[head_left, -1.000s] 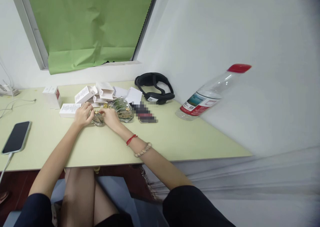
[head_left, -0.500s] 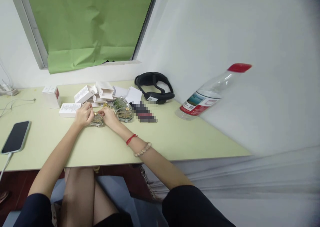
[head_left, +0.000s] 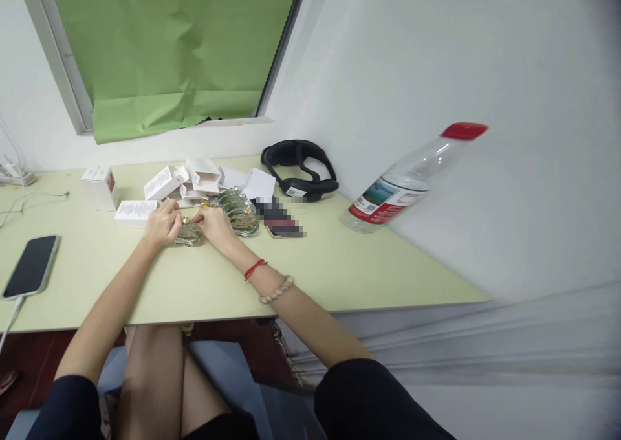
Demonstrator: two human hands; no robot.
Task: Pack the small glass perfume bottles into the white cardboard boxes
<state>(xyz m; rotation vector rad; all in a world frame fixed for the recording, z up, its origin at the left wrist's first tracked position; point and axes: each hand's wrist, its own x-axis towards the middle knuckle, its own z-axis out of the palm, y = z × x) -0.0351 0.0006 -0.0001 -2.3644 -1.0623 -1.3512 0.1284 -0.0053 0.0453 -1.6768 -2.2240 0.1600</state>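
A small stack of clear-wrapped items (head_left: 189, 234) with gold-coloured parts lies on the pale table between my hands. My left hand (head_left: 163, 224) is closed at its left side, with the fingers curled. At its upper right, my right hand (head_left: 214, 228) has its fingers pinched together. What either hand grips is too small to make out. Just beyond my right hand lies a larger pile of similar wrapped items (head_left: 239, 212). A white box (head_left: 133, 213) lies flat beside my left hand.
Behind my hands are opened white boxes (head_left: 202, 173). A black headset (head_left: 299, 184) and a leaning bottle (head_left: 388, 197) stand to the right, with a blurred dark item (head_left: 280, 219) nearer. A phone (head_left: 31, 266) on a cable lies left, near an upright box (head_left: 101, 189).
My right hand has shifted very slightly to the right, its fingers drawn closer together. My left hand and the objects around look the same.
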